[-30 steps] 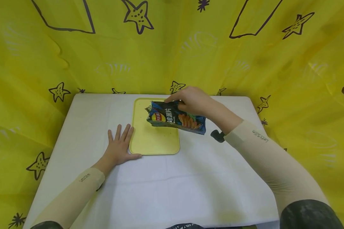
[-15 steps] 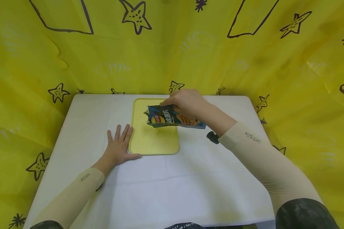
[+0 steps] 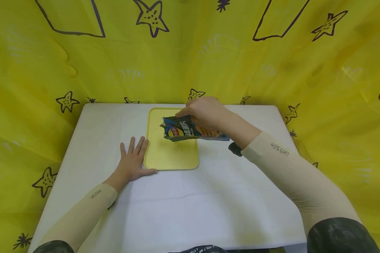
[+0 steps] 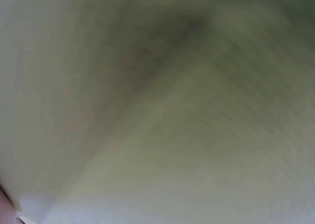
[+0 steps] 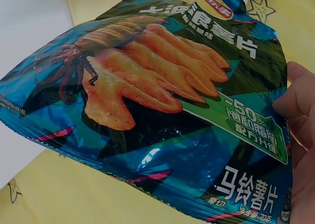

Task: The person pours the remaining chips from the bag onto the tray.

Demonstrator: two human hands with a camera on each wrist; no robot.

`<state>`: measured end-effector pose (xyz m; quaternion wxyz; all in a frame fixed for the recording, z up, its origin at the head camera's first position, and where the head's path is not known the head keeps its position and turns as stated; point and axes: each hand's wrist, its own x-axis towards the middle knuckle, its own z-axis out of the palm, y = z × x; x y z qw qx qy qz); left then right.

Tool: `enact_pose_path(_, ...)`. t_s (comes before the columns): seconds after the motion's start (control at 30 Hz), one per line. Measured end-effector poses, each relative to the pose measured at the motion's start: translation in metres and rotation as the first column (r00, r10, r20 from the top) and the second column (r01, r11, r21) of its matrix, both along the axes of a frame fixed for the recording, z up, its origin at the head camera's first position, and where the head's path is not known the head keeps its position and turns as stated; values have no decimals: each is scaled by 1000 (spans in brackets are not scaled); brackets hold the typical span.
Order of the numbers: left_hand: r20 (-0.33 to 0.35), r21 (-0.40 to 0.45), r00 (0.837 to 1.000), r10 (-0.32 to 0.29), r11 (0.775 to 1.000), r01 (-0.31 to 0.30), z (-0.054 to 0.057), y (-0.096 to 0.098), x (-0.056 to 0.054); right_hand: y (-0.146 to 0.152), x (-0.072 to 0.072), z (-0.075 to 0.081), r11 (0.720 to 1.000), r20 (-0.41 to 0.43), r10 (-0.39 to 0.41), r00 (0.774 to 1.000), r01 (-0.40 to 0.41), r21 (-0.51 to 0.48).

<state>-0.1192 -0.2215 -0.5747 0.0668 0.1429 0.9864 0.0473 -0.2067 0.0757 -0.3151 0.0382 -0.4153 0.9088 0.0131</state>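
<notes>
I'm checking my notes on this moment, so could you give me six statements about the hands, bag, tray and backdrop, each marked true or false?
1. The right hand holds a snack bag. True.
2. The tray lies on a white tabletop. True.
3. The left hand also grips the snack bag. False: its fingers are extended at the tray's near left corner.
4. The tray is blue. False: it is yellow.
5. Stars are drawn on the yellow backdrop. True.
6. In the head view, the snack bag stays within the tray's outline. False: one end reaches past its right edge.
</notes>
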Motion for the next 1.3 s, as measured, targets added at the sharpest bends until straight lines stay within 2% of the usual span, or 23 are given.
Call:
enact_pose_path(0.3, 16, 4, 1000, 6, 1000, -6, 0, 2, 3, -5, 4, 0, 1000, 11, 11, 1000, -11, 18)
enact_pose_path(0.53, 3, 5, 1000, 1, 1000, -1, 0, 2, 4, -8, 2, -2, 999, 11, 10, 1000, -10, 40)
enact_pose_path(0.9, -2, -10, 1000, 15, 1000, -15, 1, 2, 0, -19, 3, 4, 999, 40, 15, 999, -16, 33)
enact_pose_path(1.3, -19, 13, 1000, 0, 1000, 0, 3, 2, 0, -26, 10, 2, 992, -53, 84, 995, -78, 98)
